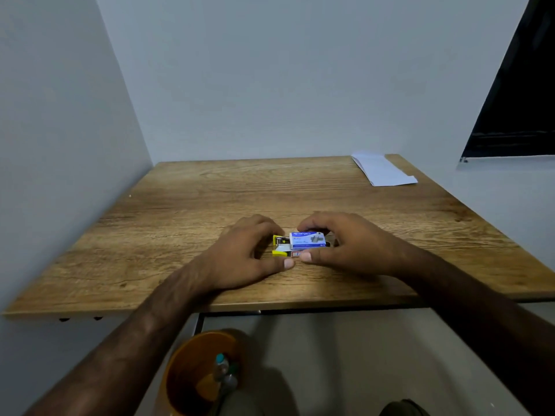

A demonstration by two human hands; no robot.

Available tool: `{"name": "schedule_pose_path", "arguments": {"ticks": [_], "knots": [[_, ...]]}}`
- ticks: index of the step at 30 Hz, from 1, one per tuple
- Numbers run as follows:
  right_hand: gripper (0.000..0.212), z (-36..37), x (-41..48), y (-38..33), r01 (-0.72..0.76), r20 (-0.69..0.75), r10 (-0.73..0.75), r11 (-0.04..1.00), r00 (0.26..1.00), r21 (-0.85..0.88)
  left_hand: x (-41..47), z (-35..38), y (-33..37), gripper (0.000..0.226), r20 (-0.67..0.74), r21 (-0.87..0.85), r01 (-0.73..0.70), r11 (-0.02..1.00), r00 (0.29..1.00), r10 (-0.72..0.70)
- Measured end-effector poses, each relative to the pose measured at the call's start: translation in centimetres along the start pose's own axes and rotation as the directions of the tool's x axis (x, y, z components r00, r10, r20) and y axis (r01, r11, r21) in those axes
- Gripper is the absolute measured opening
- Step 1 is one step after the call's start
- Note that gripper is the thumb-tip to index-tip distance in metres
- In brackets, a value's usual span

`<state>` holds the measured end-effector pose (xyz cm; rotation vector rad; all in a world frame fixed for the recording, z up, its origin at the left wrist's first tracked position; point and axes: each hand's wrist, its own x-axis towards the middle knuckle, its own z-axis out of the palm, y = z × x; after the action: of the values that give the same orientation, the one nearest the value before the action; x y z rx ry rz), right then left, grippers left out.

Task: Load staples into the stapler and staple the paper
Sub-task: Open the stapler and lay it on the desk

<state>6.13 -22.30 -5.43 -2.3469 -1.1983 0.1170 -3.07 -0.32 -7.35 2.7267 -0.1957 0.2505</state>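
Observation:
A small yellow stapler lies on the wooden table near its front middle. A blue and white staple box sits on or just beside it, to its right. My left hand curls around the stapler's left end, fingers behind it and thumb in front. My right hand grips the staple box, fingers over its far side and thumb at its near edge. The two thumbs almost touch. A folded white paper lies at the table's far right corner.
Grey walls close in the table on the left and behind. A dark window is at the upper right. Below the table's front edge stands an orange bin holding bottles.

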Motion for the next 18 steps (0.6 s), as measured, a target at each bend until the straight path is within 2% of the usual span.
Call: {"name": "schedule_pose_path", "arguments": {"ticks": [3, 7, 12, 15, 18], "knots": [[0.038, 0.3, 0.3, 0.4, 0.018, -0.032, -0.018, 1.000, 0.999, 0.009, 0.1, 0.2, -0.1, 0.050, -0.029, -0.008, -0.002, 1.000, 1.000, 0.002], [0.031, 0.5, 0.4, 0.8, 0.013, -0.059, -0.010, 0.998, 0.998, 0.057, 0.0, 0.6, -0.3, 0.046, -0.054, -0.020, -0.002, 1.000, 0.999, 0.001], [0.021, 0.0, -0.1, 1.9, 0.000, -0.113, 0.028, 0.971, 0.993, 0.241, -0.1, 0.5, -0.3, 0.039, -0.084, -0.061, 0.009, 0.998, 0.996, -0.014], [0.020, -0.5, -0.6, 2.2, -0.032, -0.100, 0.084, 0.899, 0.991, 0.436, -0.1, 0.3, -0.2, 0.039, -0.067, -0.054, 0.005, 0.999, 0.998, -0.009], [0.022, -1.0, -1.1, 2.5, -0.046, -0.122, 0.126, 0.857, 0.985, 0.514, -0.3, 0.1, -0.1, 0.039, -0.078, -0.092, 0.001, 0.996, 0.997, -0.009]]}}
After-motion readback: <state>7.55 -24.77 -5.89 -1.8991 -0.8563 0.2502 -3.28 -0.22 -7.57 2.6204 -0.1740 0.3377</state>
